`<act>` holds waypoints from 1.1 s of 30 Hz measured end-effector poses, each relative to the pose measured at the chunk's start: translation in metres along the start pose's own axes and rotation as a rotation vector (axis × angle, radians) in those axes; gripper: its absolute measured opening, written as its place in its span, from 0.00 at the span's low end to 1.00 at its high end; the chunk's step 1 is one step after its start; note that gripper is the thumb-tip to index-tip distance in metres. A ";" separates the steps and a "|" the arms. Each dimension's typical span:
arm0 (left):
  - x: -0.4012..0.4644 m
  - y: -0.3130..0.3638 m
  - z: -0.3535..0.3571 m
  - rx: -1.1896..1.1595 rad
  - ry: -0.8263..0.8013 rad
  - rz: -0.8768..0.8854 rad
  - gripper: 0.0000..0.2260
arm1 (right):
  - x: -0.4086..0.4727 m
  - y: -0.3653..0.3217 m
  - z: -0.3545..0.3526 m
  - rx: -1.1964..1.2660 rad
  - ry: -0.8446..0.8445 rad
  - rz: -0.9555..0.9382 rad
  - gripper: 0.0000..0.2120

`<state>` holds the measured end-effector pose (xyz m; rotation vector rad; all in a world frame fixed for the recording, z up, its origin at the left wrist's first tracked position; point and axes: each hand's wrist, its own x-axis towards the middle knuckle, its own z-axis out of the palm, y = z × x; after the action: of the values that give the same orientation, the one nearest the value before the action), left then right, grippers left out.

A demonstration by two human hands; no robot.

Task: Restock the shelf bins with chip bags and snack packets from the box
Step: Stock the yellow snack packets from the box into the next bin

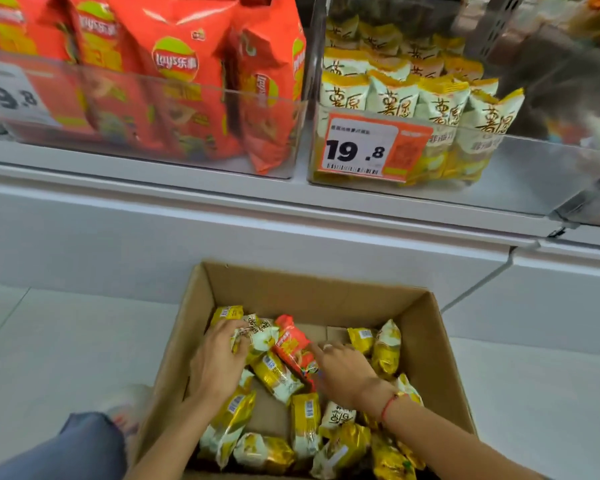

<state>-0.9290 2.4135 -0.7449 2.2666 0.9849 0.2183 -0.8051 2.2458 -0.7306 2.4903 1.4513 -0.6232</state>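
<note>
- In the cardboard box point(440, 341) on the floor below the shelf, both hands were down among the loose packets, which suggests a fresh handful was being gathered for the bins above.
- The left hand point(219, 358), near the box's left wall, had its fingers curled round a white-and-yellow snack packet point(260, 336) toward the far-left corner, gripping it, probably to lift it out.
- The right hand point(343, 370), near the middle of the box, touched a small red chip bag point(293, 344) with its forefinger stretched along the bag; whether the other fingers closed on it, I could not tell.
- The red bag lay on top of the yellow packets, so taking it first looked sensible: it belongs in a different bin from the rest.
- Many more yellow packets point(305, 420) lay jumbled along the near edge and right wall of the box, so the job seemed far from finished.
- On the shelf, the left bin point(284, 140) held tall red Lay's bags point(177, 64), and the right bin point(534, 174) held rows of white-and-yellow packets point(392, 95) behind a price tag point(361, 148) reading 19.8.
- The right bin's right-hand part looked unfilled, though blur hid it.
- The clear front walls of the bins stood in the way: packets would have to go over the rims.
</note>
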 end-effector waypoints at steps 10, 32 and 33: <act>0.046 -0.009 0.058 0.666 -0.277 0.111 0.28 | 0.065 -0.036 0.071 -0.094 0.107 -0.033 0.27; 0.010 0.109 -0.076 -0.931 -0.317 -0.264 0.27 | -0.045 0.032 -0.118 1.978 -0.235 0.109 0.18; 0.010 0.118 -0.084 -0.958 -0.316 -0.241 0.25 | -0.050 0.031 -0.128 2.019 -0.227 0.063 0.21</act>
<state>-0.8846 2.4023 -0.6077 1.2521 0.7423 0.1675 -0.7661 2.2383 -0.5951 2.8915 0.2753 -3.3669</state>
